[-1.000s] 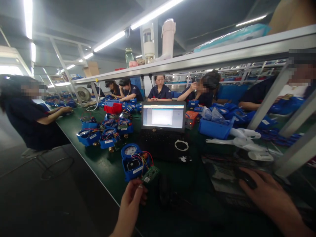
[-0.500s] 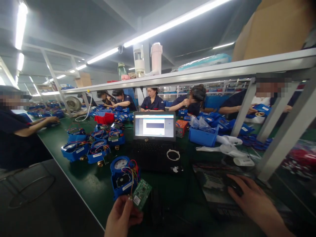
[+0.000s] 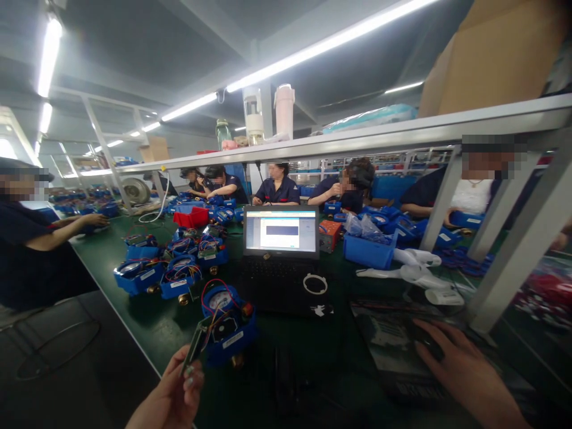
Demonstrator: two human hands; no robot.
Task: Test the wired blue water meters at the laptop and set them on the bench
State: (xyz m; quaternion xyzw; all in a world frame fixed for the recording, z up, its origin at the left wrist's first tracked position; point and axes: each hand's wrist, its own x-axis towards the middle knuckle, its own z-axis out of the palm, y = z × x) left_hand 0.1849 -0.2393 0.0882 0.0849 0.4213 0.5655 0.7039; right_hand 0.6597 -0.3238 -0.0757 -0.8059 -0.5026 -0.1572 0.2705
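My left hand (image 3: 175,386) pinches a green circuit board (image 3: 195,344), turned nearly edge-on, at the lower left. Coloured wires link the board to a blue meter (image 3: 230,335) just right of it, whose round dial faces up. My right hand (image 3: 465,366) rests over a dark computer mouse (image 3: 428,342) on a patterned mouse pad (image 3: 388,339), fingers curved around it. Between and beyond the hands stands an open black laptop (image 3: 281,235) with its screen lit. A white ring (image 3: 315,283) lies on the laptop's right palm rest.
Several wired blue meters (image 3: 138,277) stand left of the laptop, near a red bin (image 3: 190,217). Right of it are an orange box (image 3: 328,234), a blue bin (image 3: 369,250) and white plastic parts (image 3: 415,265). A metal shelf (image 3: 313,143) crosses above; people sit beyond.
My left hand has moved left and tilted the circuit board from face-up to nearly edge-on. The wired meter has turned and shows more of its right side. My right hand stays on the mouse.
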